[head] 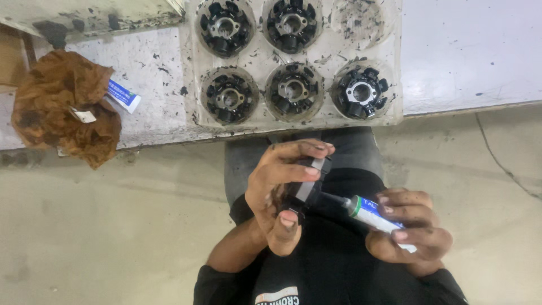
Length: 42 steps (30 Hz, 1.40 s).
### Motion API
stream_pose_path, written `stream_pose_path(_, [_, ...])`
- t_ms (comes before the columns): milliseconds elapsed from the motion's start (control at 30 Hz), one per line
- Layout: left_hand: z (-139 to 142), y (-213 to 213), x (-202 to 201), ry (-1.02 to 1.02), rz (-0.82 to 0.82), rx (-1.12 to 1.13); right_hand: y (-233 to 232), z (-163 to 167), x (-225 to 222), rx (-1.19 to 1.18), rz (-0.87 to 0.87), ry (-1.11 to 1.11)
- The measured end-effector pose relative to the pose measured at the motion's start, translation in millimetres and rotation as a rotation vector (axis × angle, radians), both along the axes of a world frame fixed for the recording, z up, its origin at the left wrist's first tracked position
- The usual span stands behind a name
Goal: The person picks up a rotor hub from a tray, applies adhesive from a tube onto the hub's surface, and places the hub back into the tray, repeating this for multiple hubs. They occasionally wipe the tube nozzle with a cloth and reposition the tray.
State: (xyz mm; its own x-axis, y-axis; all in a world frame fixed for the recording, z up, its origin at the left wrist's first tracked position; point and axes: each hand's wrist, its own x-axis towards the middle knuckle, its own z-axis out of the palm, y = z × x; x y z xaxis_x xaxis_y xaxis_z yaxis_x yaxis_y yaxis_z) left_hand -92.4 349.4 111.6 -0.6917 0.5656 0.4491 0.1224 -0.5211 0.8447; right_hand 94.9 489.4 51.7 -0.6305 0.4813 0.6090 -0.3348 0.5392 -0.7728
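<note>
The left hand has its fingers wrapped around a black ring-shaped part, held below the counter's front edge over the lap. At its 4 o'clock, the right hand pinches a white tube, nozzle touching the part. At 12 o'clock, a clear tray overhangs the counter edge; five of its six visible wells hold similar black parts. Bare floor lies open at 9 o'clock.
</note>
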Motion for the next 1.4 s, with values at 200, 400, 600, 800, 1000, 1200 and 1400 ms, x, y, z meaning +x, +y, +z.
stream_pose_path(200, [0.9, 6.8, 4.5, 0.007, 0.007, -0.005, -2.0, -14.1, 5.3, 0.039, -0.017, 0.098])
stream_pose_path(400, [-2.9, 15.2, 10.1, -0.036, -0.002, 0.026, 7.3, -8.8, -1.2, 0.187, -0.005, 0.112])
stream_pose_path(600, [-11.7, 25.9, 19.9, -0.137, -0.017, 0.077, 11.8, -14.0, -6.1, 0.263, -0.107, 0.229])
stream_pose_path(800, [-15.1, 27.6, 25.3, -0.222, -0.070, 0.097, 17.8, -8.6, -6.3, 0.318, -0.137, 0.264])
stream_pose_path(1000, [-16.2, 30.7, 26.6, -0.230, -0.079, 0.102, 15.9, -16.3, -10.3, 0.311, -0.198, 0.320])
stream_pose_path(1200, [-17.1, 32.7, 29.0, -0.284, -0.080, 0.100, 24.3, -5.2, -3.6, 0.339, -0.158, 0.266])
stream_pose_path(1400, [-20.1, 41.5, 34.7, -0.563, -0.165, 0.286, 27.7, 6.6, -9.9, 0.322, -0.188, 0.218])
